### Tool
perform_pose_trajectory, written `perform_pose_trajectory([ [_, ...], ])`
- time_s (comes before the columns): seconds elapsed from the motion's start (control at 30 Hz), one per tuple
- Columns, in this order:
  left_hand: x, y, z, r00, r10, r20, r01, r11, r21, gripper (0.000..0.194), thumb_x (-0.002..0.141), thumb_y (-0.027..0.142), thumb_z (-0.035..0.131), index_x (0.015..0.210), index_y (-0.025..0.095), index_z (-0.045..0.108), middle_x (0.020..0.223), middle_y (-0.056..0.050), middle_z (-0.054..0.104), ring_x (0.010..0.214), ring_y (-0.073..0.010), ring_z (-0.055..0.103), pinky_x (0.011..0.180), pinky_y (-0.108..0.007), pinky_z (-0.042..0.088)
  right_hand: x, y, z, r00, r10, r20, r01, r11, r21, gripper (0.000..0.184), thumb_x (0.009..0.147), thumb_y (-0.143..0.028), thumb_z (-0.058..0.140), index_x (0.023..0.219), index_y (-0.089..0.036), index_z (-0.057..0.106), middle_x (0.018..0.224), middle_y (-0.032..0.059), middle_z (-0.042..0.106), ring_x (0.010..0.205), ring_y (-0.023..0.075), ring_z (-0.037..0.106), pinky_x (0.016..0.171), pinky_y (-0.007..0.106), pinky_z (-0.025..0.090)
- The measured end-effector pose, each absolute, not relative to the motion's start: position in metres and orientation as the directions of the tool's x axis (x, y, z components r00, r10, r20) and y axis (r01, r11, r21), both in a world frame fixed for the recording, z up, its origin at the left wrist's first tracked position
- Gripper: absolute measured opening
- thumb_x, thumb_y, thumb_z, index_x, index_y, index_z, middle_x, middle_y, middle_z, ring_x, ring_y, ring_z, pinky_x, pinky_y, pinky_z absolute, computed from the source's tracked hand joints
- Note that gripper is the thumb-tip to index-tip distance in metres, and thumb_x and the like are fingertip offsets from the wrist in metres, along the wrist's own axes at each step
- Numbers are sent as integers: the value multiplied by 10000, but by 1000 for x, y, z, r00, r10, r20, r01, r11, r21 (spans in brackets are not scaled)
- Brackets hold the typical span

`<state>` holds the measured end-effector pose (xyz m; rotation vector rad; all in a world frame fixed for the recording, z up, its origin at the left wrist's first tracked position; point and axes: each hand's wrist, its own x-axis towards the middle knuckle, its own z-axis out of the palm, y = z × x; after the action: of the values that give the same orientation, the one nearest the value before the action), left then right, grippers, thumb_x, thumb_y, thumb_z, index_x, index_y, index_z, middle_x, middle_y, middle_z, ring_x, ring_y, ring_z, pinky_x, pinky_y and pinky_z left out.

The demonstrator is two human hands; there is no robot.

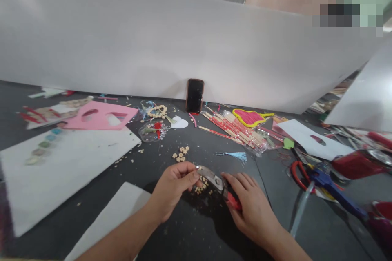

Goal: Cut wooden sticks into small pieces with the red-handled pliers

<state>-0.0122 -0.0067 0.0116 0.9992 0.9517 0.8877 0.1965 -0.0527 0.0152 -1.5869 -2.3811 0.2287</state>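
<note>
My right hand (249, 202) is wrapped round the red handles of a pair of pliers (210, 178). Their metal jaws point left and meet the fingertips of my left hand (176, 183). Thumb and forefinger of that hand are pinched together at the jaw tips; what they hold is too small to make out. Just under the jaws is a cluster of small pale wooden beads (201, 189), partly hidden by the pliers and fingers. Further back on the dark table lies another little group of flower-shaped beads (181, 154). A light blue tassel (234, 156) lies beyond my right hand.
A phone (195, 95) leans against the white board (171, 40) at the back. Red-banded sticks (232, 126) lie in plastic to its right. Scissors (301, 175), a blue-handled tool (337, 193) and a red can (358, 165) crowd the right. White sheets (61, 171) cover the left.
</note>
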Motion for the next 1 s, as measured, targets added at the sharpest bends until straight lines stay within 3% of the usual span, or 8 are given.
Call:
perform_pose_trajectory([
  [0.3, -13, -5, 12, 269, 953, -142, -16, 151, 988, 172, 769, 294, 572, 728, 134, 620, 624, -1, 621, 528, -70, 412, 512, -178, 305, 201, -49, 9, -396, 900, 181, 880, 428, -205, 475, 780, -210, 485, 1249, -200, 410, 1118, 98, 552, 960, 235, 499, 836, 425, 407],
  [0.6, -12, -7, 10, 222, 971, -85, 32, 80, 996, 183, 767, 317, 578, 724, 146, 624, 637, 10, 622, 541, -76, 451, 524, -178, 324, 201, -49, 5, -390, 899, 200, 867, 432, -249, 466, 803, -265, 486, 1256, -195, 404, 1114, 106, 558, 992, 235, 517, 878, 419, 427],
  [0.83, -13, -7, 12, 252, 963, -92, 43, 83, 996, 204, 783, 326, 549, 724, 144, 620, 639, 4, 617, 545, -81, 436, 531, -183, 329, 199, -48, 9, -378, 909, 174, 873, 413, -261, 471, 828, -327, 473, 1275, -215, 376, 1043, 97, 585, 900, 213, 563, 775, 365, 480],
  [0.93, -13, -7, 12, 241, 966, -98, 34, 93, 995, 199, 778, 326, 552, 723, 144, 613, 636, 1, 619, 543, -84, 443, 534, -186, 333, 198, -48, 9, -324, 916, 237, 872, 386, -300, 396, 796, -294, 507, 1170, -186, 431, 999, 97, 580, 882, 202, 565, 749, 344, 486],
  [1.0, -12, -7, 12, 232, 966, -110, 25, 107, 994, 211, 778, 340, 549, 732, 144, 613, 639, -3, 625, 532, -85, 435, 527, -189, 329, 198, -48, 9, -284, 919, 274, 870, 367, -329, 215, 772, -277, 531, 966, -190, 498, 964, 94, 570, 855, 191, 564, 721, 322, 488],
])
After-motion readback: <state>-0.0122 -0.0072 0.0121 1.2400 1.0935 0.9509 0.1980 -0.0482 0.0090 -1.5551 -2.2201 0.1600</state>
